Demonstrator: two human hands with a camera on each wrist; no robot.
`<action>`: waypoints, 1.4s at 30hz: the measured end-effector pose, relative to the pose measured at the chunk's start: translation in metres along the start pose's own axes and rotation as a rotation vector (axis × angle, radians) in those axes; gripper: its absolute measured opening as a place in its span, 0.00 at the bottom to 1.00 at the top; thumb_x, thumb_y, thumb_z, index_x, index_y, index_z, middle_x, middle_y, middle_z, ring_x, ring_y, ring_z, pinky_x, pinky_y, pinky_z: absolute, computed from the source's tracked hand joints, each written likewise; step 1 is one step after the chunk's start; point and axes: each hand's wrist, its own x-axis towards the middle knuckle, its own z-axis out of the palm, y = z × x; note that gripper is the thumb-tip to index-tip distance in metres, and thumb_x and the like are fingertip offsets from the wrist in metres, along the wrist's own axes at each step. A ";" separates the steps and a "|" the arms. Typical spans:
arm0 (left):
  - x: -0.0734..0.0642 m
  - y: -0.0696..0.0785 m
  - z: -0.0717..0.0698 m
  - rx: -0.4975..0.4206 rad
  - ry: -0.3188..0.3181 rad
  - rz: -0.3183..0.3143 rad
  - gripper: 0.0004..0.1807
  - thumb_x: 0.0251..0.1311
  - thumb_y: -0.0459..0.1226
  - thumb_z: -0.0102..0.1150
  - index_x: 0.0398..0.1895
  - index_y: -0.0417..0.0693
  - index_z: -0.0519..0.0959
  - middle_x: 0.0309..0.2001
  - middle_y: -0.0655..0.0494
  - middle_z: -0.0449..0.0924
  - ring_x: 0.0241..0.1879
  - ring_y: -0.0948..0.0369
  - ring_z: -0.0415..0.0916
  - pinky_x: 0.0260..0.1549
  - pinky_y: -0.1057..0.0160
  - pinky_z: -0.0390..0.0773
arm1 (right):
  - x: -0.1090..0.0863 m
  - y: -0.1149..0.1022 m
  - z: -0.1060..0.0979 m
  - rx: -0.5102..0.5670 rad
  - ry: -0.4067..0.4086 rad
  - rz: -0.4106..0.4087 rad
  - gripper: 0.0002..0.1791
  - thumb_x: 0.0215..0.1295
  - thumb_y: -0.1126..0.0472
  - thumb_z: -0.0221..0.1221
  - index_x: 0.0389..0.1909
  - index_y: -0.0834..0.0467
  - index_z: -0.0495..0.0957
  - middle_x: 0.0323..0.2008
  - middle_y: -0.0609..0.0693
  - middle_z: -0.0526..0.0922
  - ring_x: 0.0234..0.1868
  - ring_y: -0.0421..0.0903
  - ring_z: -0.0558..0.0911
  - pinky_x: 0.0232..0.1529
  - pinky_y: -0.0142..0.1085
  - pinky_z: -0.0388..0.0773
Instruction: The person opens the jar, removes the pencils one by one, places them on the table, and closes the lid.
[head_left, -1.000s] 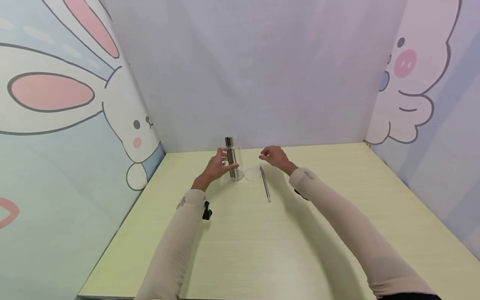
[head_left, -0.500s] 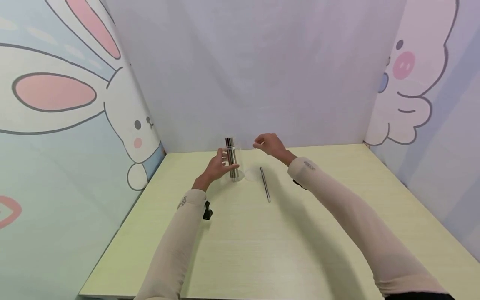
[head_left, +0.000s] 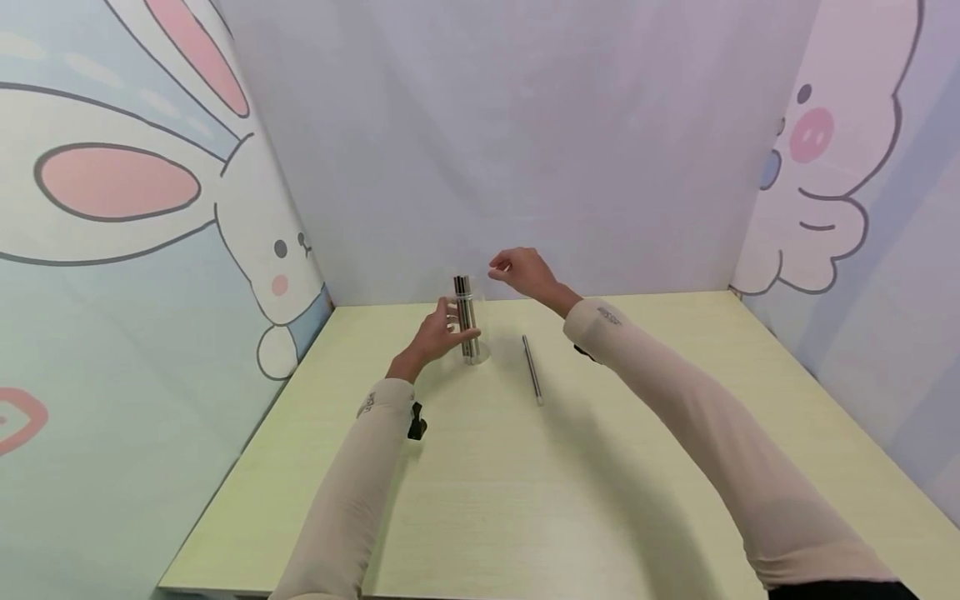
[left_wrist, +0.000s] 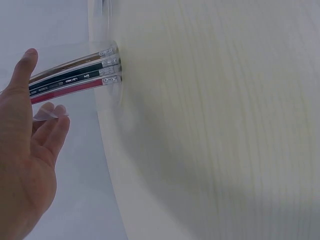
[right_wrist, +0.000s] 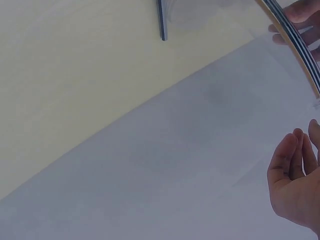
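My left hand (head_left: 435,333) grips a clear cylindrical container (head_left: 471,360) standing upright near the table's back edge. Several pencils (head_left: 462,288) stand inside it, their tops above my fingers. In the left wrist view, brown, dark and red pencils (left_wrist: 75,77) show with silvery ends at the container's base. My right hand (head_left: 525,271) is raised just right of the container's top, fingers loosely curled. In the right wrist view, nothing shows between the fingertips of that right hand (right_wrist: 295,175). A single dark pencil (head_left: 532,371) lies on the table right of the container.
Beside the lying pencil, a clear round piece (right_wrist: 200,10) sits on the table. The pale wooden tabletop (head_left: 480,483) ends at a grey cloth wall (head_left: 510,150). Cartoon-printed side walls (head_left: 150,350) stand left and right.
My right hand has risen and moved left, from above the lying pencil towards the container's top. My left hand stays on the container, and the pencil on the table has not moved.
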 end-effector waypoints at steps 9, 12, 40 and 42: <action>-0.002 0.001 -0.001 -0.005 -0.006 0.000 0.44 0.54 0.54 0.66 0.66 0.51 0.52 0.61 0.48 0.68 0.61 0.51 0.69 0.57 0.50 0.73 | 0.008 -0.012 0.006 0.001 -0.003 -0.051 0.14 0.66 0.56 0.60 0.49 0.56 0.81 0.45 0.51 0.84 0.44 0.45 0.81 0.44 0.40 0.80; -0.003 0.001 -0.001 -0.012 -0.012 -0.002 0.44 0.54 0.54 0.66 0.67 0.50 0.52 0.62 0.47 0.68 0.62 0.51 0.69 0.57 0.50 0.73 | 0.009 -0.017 0.009 0.006 -0.008 -0.066 0.13 0.67 0.57 0.60 0.49 0.56 0.81 0.45 0.51 0.83 0.44 0.45 0.81 0.45 0.40 0.80; -0.001 0.003 0.000 0.004 -0.003 0.000 0.43 0.54 0.54 0.67 0.65 0.50 0.53 0.60 0.48 0.68 0.61 0.51 0.69 0.58 0.54 0.73 | 0.010 -0.041 0.025 -0.047 -0.072 -0.130 0.12 0.64 0.59 0.62 0.48 0.56 0.83 0.43 0.49 0.85 0.41 0.43 0.83 0.43 0.39 0.80; -0.001 0.002 0.000 -0.004 -0.004 0.002 0.43 0.54 0.53 0.67 0.65 0.50 0.53 0.59 0.48 0.69 0.61 0.51 0.70 0.58 0.53 0.73 | 0.010 -0.040 0.027 -0.048 -0.066 -0.132 0.11 0.64 0.59 0.62 0.46 0.55 0.82 0.42 0.48 0.85 0.41 0.43 0.82 0.42 0.39 0.80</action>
